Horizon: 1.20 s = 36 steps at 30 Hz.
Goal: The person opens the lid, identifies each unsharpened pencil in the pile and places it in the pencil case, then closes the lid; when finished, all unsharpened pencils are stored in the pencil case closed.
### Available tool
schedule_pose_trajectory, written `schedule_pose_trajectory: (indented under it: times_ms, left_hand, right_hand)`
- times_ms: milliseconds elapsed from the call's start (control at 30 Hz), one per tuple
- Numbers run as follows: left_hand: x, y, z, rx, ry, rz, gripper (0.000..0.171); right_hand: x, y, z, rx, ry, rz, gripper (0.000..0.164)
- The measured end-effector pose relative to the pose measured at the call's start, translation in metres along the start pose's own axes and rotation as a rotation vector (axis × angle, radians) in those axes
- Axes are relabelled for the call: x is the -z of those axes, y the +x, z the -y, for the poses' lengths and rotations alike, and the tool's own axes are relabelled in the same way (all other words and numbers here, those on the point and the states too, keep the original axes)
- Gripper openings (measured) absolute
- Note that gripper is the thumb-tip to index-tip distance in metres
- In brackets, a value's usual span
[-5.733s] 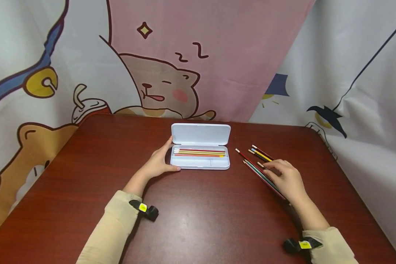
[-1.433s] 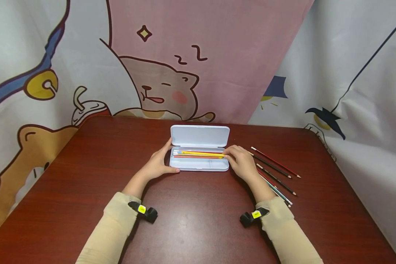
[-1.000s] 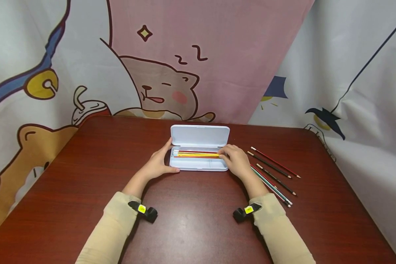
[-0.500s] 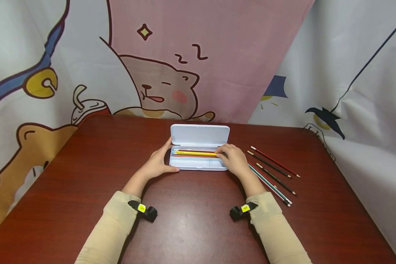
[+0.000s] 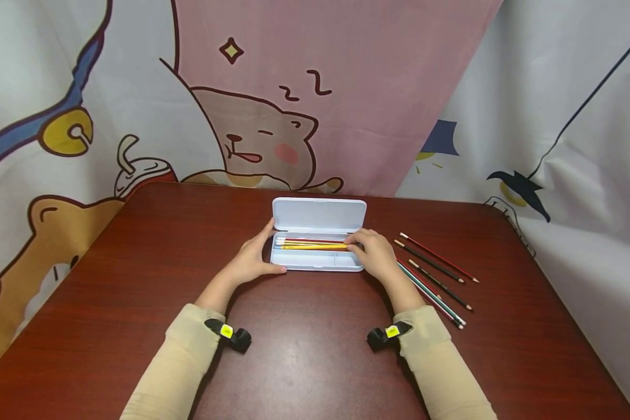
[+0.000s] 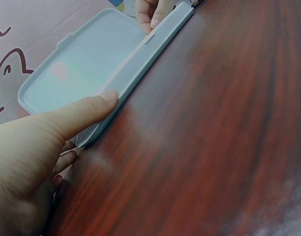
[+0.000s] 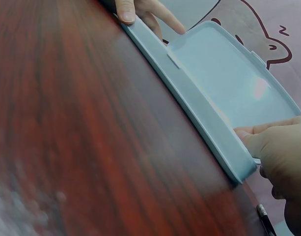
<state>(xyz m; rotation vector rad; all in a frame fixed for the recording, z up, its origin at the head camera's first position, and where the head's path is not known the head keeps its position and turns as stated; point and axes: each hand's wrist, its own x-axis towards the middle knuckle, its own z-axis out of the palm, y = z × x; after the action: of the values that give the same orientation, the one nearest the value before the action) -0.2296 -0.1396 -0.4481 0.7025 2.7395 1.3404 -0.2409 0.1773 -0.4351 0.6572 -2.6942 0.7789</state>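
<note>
A pale blue-white pencil case (image 5: 304, 259) lies open on the table, its lid (image 5: 320, 214) tilted up at the back. My left hand (image 5: 248, 259) grips its left end; in the left wrist view the thumb (image 6: 98, 105) presses the front wall. At the right end, my right hand (image 5: 376, 254) pinches the right part of a yellow pencil (image 5: 312, 247), laid lengthwise over the rear compartment. Several other pencils (image 5: 304, 240), red and yellow among them, lie behind it in that compartment. From the right wrist, the case's front wall (image 7: 189, 101) hides the pencils inside.
Right of the case several loose pencils lie slanted on the brown table (image 5: 294, 361): a red one (image 5: 441, 258), two dark ones (image 5: 430, 262), and a green one (image 5: 425, 289) close beside red ones. A cartoon-printed curtain (image 5: 378, 105) hangs behind the table.
My right hand has come from the loose pencils to the case with the yellow pencil. Over the last second it shifts slightly left, and the pencil lies nearer the compartment's front. My left hand stays put.
</note>
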Motion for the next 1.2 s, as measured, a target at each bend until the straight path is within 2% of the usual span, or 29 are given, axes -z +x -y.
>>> schedule_pose_trajectory:
  times_ms: [433,633,933,1067,1200]
  left_hand:
    - [-0.001,0.001,0.002,0.006,0.002,-0.001,0.122]
    - [-0.001,0.001,0.002,0.006,0.004,-0.001,0.122]
    - [-0.002,0.001,0.0,0.014,-0.003,-0.005,0.122]
    - [-0.002,0.0,0.001,0.018,-0.004,-0.005,0.122]
    - [-0.002,0.001,0.001,0.013,0.004,-0.003,0.122]
  right_hand:
    - [0.004,0.001,0.003,0.0,0.08,-0.042,0.009]
    - [0.013,0.003,0.011,0.001,0.125,-0.128,0.013]
    - [0.03,0.016,0.029,0.106,0.178,-0.292,0.019]
    - [0.04,0.024,0.036,0.13,0.142,-0.29,0.025]
    - [0.049,0.033,0.039,0.119,0.099,-0.23,0.034]
